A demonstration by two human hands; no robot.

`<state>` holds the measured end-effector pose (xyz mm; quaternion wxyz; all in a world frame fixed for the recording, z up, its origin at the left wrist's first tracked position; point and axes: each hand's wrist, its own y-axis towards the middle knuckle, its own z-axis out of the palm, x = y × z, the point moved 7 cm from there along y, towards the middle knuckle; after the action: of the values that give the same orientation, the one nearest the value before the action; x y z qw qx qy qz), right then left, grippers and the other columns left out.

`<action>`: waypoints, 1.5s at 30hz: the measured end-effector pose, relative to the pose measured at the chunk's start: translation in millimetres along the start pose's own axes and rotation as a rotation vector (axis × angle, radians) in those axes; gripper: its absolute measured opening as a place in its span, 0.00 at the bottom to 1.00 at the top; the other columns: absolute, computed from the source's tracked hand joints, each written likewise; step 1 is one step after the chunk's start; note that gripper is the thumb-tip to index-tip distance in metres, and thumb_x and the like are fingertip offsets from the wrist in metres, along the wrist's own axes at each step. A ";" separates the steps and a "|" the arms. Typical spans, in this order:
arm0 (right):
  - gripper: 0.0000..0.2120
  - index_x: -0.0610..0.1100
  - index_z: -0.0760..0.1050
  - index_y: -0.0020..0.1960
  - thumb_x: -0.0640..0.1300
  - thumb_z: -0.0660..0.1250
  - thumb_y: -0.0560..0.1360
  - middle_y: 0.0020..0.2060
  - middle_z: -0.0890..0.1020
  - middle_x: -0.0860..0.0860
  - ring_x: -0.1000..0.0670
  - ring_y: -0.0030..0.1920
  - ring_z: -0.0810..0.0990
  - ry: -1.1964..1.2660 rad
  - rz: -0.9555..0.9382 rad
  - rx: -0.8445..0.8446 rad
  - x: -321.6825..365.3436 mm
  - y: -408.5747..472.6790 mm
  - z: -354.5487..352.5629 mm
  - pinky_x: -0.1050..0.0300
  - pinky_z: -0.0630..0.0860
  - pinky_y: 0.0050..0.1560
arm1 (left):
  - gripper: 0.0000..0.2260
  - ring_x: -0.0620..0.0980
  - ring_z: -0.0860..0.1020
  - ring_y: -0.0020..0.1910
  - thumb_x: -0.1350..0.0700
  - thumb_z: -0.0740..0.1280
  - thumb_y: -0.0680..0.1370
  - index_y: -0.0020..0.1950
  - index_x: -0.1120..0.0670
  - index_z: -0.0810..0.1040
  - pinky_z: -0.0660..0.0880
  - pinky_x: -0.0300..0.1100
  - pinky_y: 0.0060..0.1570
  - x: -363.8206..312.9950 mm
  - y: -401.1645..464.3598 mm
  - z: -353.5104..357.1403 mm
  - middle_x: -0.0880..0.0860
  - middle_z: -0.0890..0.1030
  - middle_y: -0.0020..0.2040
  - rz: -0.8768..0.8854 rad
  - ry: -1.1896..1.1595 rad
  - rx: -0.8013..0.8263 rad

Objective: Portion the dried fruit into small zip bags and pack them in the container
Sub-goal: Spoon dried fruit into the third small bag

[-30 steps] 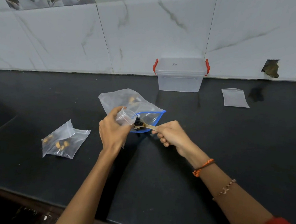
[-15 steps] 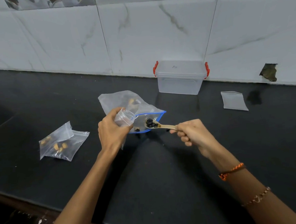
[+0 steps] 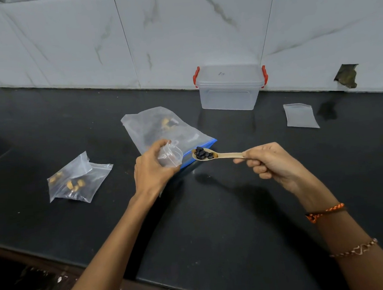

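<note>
Head view: left fingers (image 3: 163,146) around small bag (image 3: 170,156), right fingers (image 3: 257,163) pinching loaded spoon (image 3: 216,155).

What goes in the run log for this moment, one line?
left hand: holds small bag open | right hand: holds spoon of dark fruit beside bag mouth | container: lid on

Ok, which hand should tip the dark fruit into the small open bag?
Right. The right hand grips the spoon, loaded with dark fruit, just beside the small bag that the left hand holds open.
</note>
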<state>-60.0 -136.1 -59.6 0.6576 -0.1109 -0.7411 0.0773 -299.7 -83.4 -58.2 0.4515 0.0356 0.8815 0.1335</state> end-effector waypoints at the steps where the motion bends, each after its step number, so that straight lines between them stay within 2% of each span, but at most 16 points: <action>1: 0.11 0.35 0.80 0.42 0.36 0.60 0.77 0.20 0.66 0.55 0.59 0.19 0.61 0.002 -0.002 0.002 1.5 -0.6 -2.0 0.69 0.56 0.18 | 0.26 0.52 0.78 0.47 0.53 0.75 0.62 0.60 0.49 0.77 0.75 0.43 0.50 0.6 -0.9 1.0 0.46 0.78 0.44 0.000 0.002 0.011; 5: 0.12 0.35 0.80 0.42 0.36 0.60 0.77 0.20 0.65 0.56 0.59 0.19 0.60 0.001 -0.024 0.025 8.9 -2.4 -2.9 0.70 0.56 0.18 | 0.29 0.52 0.79 0.48 0.49 0.71 0.59 0.61 0.48 0.77 0.76 0.47 0.52 -4.2 -3.9 8.4 0.47 0.80 0.46 0.033 0.032 0.087; 8: 0.12 0.36 0.81 0.42 0.37 0.60 0.77 0.20 0.65 0.56 0.59 0.19 0.60 -0.003 -0.040 0.050 14.6 -4.4 -1.8 0.70 0.55 0.18 | 0.31 0.54 0.79 0.51 0.49 0.74 0.60 0.63 0.50 0.75 0.76 0.50 0.54 -9.4 -5.3 13.6 0.51 0.82 0.51 0.064 0.054 0.135; 12: 0.13 0.36 0.81 0.40 0.37 0.59 0.77 0.20 0.64 0.55 0.59 0.19 0.59 -0.027 -0.043 0.079 20.2 -8.4 -1.6 0.70 0.54 0.17 | 0.29 0.54 0.80 0.52 0.50 0.74 0.61 0.62 0.52 0.76 0.76 0.50 0.54 -18.7 -6.9 15.6 0.52 0.83 0.50 0.103 0.023 0.152; 15: 0.13 0.36 0.81 0.40 0.36 0.59 0.77 0.19 0.65 0.55 0.59 0.18 0.58 -0.080 -0.045 0.084 24.4 -9.3 -2.4 0.70 0.54 0.16 | 0.27 0.54 0.79 0.53 0.51 0.74 0.62 0.61 0.51 0.77 0.76 0.50 0.54 -28.0 -9.9 19.4 0.51 0.82 0.53 0.155 0.031 0.200; 20: 0.11 0.34 0.81 0.41 0.36 0.61 0.75 0.19 0.65 0.55 0.58 0.18 0.59 -0.198 -0.058 0.096 34.1 -6.0 10.4 0.69 0.55 0.17 | 0.23 0.50 0.79 0.44 0.41 0.67 0.60 0.53 0.47 0.78 0.77 0.51 0.47 -36.9 -18.7 33.4 0.46 0.82 0.43 0.217 0.023 0.304; 22: 0.11 0.34 0.81 0.40 0.36 0.62 0.75 0.19 0.66 0.55 0.58 0.19 0.59 -0.225 -0.083 0.098 36.5 -3.6 20.1 0.69 0.55 0.17 | 0.19 0.51 0.79 0.43 0.45 0.69 0.60 0.50 0.45 0.77 0.77 0.52 0.46 -35.6 -19.9 38.1 0.48 0.81 0.41 0.203 0.020 0.323; 25: 0.11 0.29 0.78 0.40 0.36 0.63 0.74 0.21 0.66 0.51 0.57 0.20 0.60 -0.256 -0.129 0.075 36.0 -0.5 36.4 0.67 0.56 0.19 | 0.18 0.50 0.79 0.41 0.50 0.71 0.60 0.49 0.44 0.76 0.77 0.53 0.45 -33.3 -21.2 41.5 0.48 0.81 0.40 0.186 -0.019 0.335; 27: 0.14 0.24 0.75 0.40 0.39 0.65 0.73 0.22 0.65 0.46 0.55 0.20 0.60 -0.315 -0.230 0.031 37.4 1.1 47.0 0.64 0.58 0.21 | 0.20 0.48 0.80 0.42 0.50 0.73 0.59 0.51 0.46 0.78 0.77 0.52 0.47 -33.4 -22.4 43.5 0.46 0.82 0.41 0.174 -0.053 0.353; 29: 0.15 0.26 0.75 0.39 0.40 0.66 0.73 0.21 0.65 0.46 0.55 0.20 0.61 -0.383 -0.352 -0.026 42.3 -0.2 54.9 0.62 0.61 0.24 | 0.23 0.46 0.80 0.44 0.51 0.74 0.59 0.54 0.48 0.79 0.77 0.50 0.49 -33.4 -22.4 44.5 0.46 0.83 0.43 0.163 -0.081 0.361; 32: 0.11 0.35 0.80 0.38 0.40 0.66 0.74 0.19 0.69 0.54 0.56 0.22 0.66 -0.485 -0.493 -0.054 52.9 -7.1 61.2 0.66 0.62 0.27 | 0.23 0.46 0.80 0.45 0.51 0.75 0.60 0.55 0.49 0.79 0.77 0.49 0.50 -33.5 -21.8 42.9 0.46 0.83 0.45 0.151 -0.120 0.365; 34: 0.08 0.41 0.82 0.40 0.41 0.66 0.75 0.18 0.70 0.56 0.57 0.23 0.70 -0.557 -0.585 -0.056 62.6 -14.8 62.7 0.69 0.62 0.26 | 0.23 0.45 0.80 0.45 0.50 0.75 0.60 0.55 0.49 0.79 0.78 0.47 0.49 -31.0 -19.4 40.2 0.46 0.83 0.45 0.139 -0.141 0.351; 38: 0.07 0.43 0.82 0.43 0.44 0.66 0.74 0.26 0.76 0.56 0.53 0.30 0.75 -0.655 -0.792 -0.118 84.9 -28.5 54.3 0.69 0.65 0.30 | 0.19 0.43 0.80 0.44 0.53 0.77 0.62 0.52 0.49 0.80 0.77 0.41 0.48 -29.8 -16.9 32.9 0.46 0.82 0.44 0.126 -0.181 0.328; 41: 0.13 0.42 0.82 0.46 0.48 0.62 0.74 0.33 0.81 0.55 0.56 0.33 0.76 -0.763 -0.997 -0.112 98.1 -42.8 49.6 0.68 0.70 0.32 | 0.18 0.33 0.77 0.43 0.59 0.78 0.64 0.48 0.44 0.78 0.72 0.27 0.44 -30.5 -15.0 23.0 0.41 0.80 0.42 0.107 -0.250 0.275; 43: 0.13 0.42 0.82 0.47 0.47 0.61 0.74 0.36 0.83 0.52 0.55 0.33 0.78 -0.867 -1.143 -0.164 98.6 -52.8 48.1 0.62 0.73 0.32 | 0.18 0.32 0.77 0.41 0.61 0.78 0.64 0.47 0.45 0.78 0.73 0.26 0.44 -28.5 -12.2 17.6 0.41 0.80 0.42 0.087 -0.279 0.239; 45: 0.12 0.41 0.82 0.47 0.46 0.62 0.75 0.36 0.83 0.51 0.53 0.35 0.78 -0.981 -1.307 -0.226 89.7 -60.4 51.5 0.61 0.73 0.32 | 0.17 0.34 0.79 0.41 0.62 0.78 0.64 0.47 0.47 0.78 0.74 0.30 0.47 -26.3 -10.5 14.1 0.43 0.81 0.42 0.074 -0.308 0.207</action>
<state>-124.8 -168.8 35.7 0.1563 0.3236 -0.8626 -0.3561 -272.2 -95.5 -48.1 0.5698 0.1344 0.8091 0.0515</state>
